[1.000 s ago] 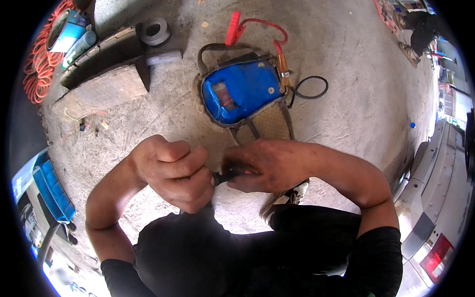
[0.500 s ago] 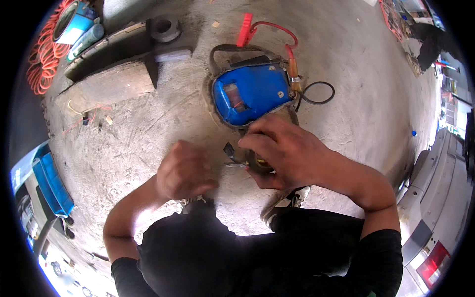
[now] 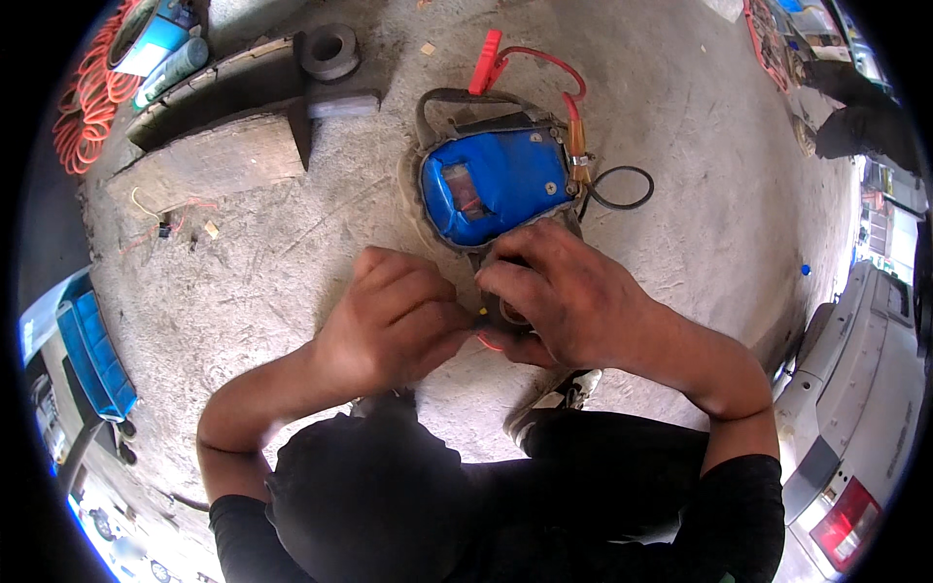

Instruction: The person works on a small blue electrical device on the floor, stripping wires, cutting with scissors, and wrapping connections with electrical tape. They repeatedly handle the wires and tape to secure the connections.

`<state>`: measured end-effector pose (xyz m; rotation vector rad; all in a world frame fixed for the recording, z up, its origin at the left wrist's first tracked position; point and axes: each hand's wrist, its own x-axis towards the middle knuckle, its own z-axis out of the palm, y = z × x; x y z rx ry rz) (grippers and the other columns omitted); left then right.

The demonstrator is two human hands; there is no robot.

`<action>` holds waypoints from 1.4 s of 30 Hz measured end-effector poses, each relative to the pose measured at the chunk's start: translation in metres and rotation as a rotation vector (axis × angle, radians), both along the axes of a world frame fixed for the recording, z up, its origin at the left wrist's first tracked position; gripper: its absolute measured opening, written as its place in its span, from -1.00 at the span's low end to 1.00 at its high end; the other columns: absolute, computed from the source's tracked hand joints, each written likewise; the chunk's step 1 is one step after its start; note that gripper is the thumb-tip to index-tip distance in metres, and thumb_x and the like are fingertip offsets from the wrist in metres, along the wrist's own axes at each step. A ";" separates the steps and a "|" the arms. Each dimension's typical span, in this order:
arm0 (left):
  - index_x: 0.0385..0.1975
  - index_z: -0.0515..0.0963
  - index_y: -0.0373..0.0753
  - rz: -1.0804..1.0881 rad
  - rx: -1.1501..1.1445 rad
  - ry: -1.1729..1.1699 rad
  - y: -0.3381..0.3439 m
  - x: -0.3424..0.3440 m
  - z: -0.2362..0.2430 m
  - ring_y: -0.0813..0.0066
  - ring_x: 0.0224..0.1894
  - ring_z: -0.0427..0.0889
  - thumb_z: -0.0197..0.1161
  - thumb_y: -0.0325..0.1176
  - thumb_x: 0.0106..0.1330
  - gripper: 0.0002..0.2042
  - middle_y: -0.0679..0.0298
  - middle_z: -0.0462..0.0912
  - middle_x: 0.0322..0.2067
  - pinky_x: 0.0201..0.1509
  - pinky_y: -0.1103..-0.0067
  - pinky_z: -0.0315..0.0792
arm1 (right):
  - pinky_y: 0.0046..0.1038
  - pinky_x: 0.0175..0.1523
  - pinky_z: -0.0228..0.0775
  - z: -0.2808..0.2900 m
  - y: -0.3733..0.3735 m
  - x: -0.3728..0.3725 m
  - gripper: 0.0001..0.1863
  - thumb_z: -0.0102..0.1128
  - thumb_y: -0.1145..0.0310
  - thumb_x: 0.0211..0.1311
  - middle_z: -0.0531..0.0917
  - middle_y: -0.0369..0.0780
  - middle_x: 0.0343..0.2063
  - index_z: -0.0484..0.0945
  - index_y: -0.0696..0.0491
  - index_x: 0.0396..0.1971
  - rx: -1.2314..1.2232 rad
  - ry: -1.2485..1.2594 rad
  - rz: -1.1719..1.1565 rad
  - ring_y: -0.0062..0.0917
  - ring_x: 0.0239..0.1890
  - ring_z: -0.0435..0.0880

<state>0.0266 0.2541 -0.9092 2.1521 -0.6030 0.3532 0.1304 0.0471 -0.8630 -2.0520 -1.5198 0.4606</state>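
My right hand [image 3: 569, 296] curls around a dark ring-shaped roll that looks like tape [image 3: 509, 313], mostly covered by the fingers. Close beside it, my left hand [image 3: 398, 316] is closed in a pinch, fingertips almost meeting the right hand's; what they pinch is hidden. A short bit of thin red wire [image 3: 489, 341] shows between the hands, with a small yellow spot above it. Just beyond my hands, a blue padded device case [image 3: 505, 170] with a clear window lies on the concrete floor. A red clamp [image 3: 487, 63] on a red cable is attached to it.
At the far left lie a wooden block [image 3: 209, 165], a dark metal channel, a thick grey ring [image 3: 329, 52] and a coiled orange hose [image 3: 89, 107]. A blue tray [image 3: 97, 355] is at the left edge; a silver vehicle [image 3: 855, 389] stands on the right.
My left hand has moved right and away from me, up to my right hand, and now pinches there. The dark strip seen between the hands is now hidden. My right hand stays about in place.
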 end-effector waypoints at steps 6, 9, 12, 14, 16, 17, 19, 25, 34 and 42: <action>-0.47 0.56 -0.24 -0.087 -0.127 0.003 -0.004 -0.004 -0.006 0.31 -0.26 0.60 0.45 -0.53 -0.17 -0.76 0.26 0.57 -0.39 -0.23 0.46 0.40 | -0.27 -0.15 0.51 0.000 -0.001 -0.006 -0.44 0.50 0.33 -0.18 0.54 -0.08 -0.26 0.41 0.10 -0.14 -0.127 0.147 -0.041 -0.19 -0.19 0.60; -0.48 0.56 -0.24 -0.128 -0.180 0.053 -0.005 -0.007 -0.013 0.31 -0.25 0.60 0.45 -0.53 -0.17 -0.76 0.25 0.57 -0.38 -0.24 0.45 0.41 | -0.26 -0.14 0.51 -0.004 -0.002 -0.007 -0.47 0.49 0.32 -0.16 0.56 -0.07 -0.27 0.42 0.08 -0.15 -0.245 0.274 -0.075 -0.17 -0.20 0.61; -0.48 0.55 -0.24 -0.157 -0.204 0.084 -0.007 -0.009 -0.019 0.30 -0.26 0.60 0.45 -0.54 -0.17 -0.76 0.24 0.57 -0.37 -0.25 0.45 0.41 | -0.25 -0.13 0.51 -0.003 0.004 -0.005 -0.47 0.48 0.30 -0.14 0.56 -0.06 -0.30 0.42 0.04 -0.14 -0.380 0.381 -0.153 -0.15 -0.22 0.62; -0.47 0.55 -0.24 -0.152 -0.212 0.095 -0.007 -0.009 -0.023 0.30 -0.27 0.60 0.45 -0.54 -0.17 -0.76 0.24 0.57 -0.37 -0.25 0.44 0.41 | -0.26 -0.12 0.51 -0.004 0.002 -0.003 -0.46 0.49 0.30 -0.14 0.55 -0.07 -0.29 0.44 0.01 -0.12 -0.400 0.374 -0.180 -0.14 -0.23 0.61; -0.47 0.55 -0.24 -0.122 -0.208 0.102 -0.007 -0.008 -0.025 0.30 -0.28 0.59 0.45 -0.54 -0.16 -0.76 0.25 0.56 -0.37 -0.26 0.44 0.40 | -0.27 -0.12 0.52 -0.012 -0.003 -0.002 -0.45 0.50 0.30 -0.16 0.53 -0.07 -0.24 0.46 -0.02 -0.09 -0.338 0.290 -0.163 -0.15 -0.23 0.61; -0.48 0.56 -0.24 -0.099 -0.193 0.128 -0.007 -0.007 -0.022 0.28 -0.28 0.60 0.48 -0.53 -0.17 -0.75 0.24 0.56 -0.38 -0.25 0.43 0.43 | -0.28 -0.12 0.52 -0.012 -0.005 0.000 -0.46 0.50 0.30 -0.17 0.51 -0.07 -0.20 0.48 -0.02 -0.11 -0.274 0.271 -0.131 -0.16 -0.22 0.61; -0.49 0.59 -0.25 -0.048 -0.160 0.180 -0.006 -0.003 -0.010 0.25 -0.29 0.61 0.53 -0.50 -0.18 -0.75 0.22 0.57 -0.41 -0.22 0.40 0.47 | -0.30 -0.13 0.53 -0.010 -0.009 0.006 -0.49 0.52 0.31 -0.20 0.46 -0.07 -0.13 0.54 -0.02 -0.14 -0.144 0.232 -0.061 -0.18 -0.22 0.61; -0.26 0.66 -0.31 -0.029 -0.148 0.176 -0.003 0.010 0.019 0.34 -0.36 0.61 0.53 -0.44 -0.08 -0.67 0.18 0.58 -0.41 -0.38 0.50 0.48 | -0.29 -0.10 0.51 0.013 -0.015 0.019 -0.64 0.41 0.35 -0.15 0.39 -0.07 -0.11 0.58 -0.13 -0.24 -0.162 0.145 -0.010 -0.24 -0.15 0.55; -0.31 0.65 -0.07 -0.190 0.384 0.101 0.032 0.105 -0.027 0.34 -0.36 0.60 0.31 -0.47 0.12 -0.84 0.27 0.47 -0.39 -0.30 0.47 0.51 | -0.40 -0.29 0.51 0.004 -0.032 0.033 -0.63 0.39 0.46 -0.33 0.41 -0.18 -0.18 0.58 -0.05 -0.36 -0.119 0.041 -0.136 -0.36 -0.33 0.58; -0.44 0.56 -0.12 -0.342 0.544 -0.022 0.021 0.127 -0.021 0.34 -0.35 0.60 0.25 -0.34 0.06 -0.92 0.30 0.48 -0.36 -0.33 0.46 0.53 | -0.34 -0.24 0.51 0.005 -0.045 0.033 -0.63 0.38 0.42 -0.31 0.40 -0.16 -0.20 0.57 -0.04 -0.34 -0.126 0.007 -0.105 -0.33 -0.26 0.55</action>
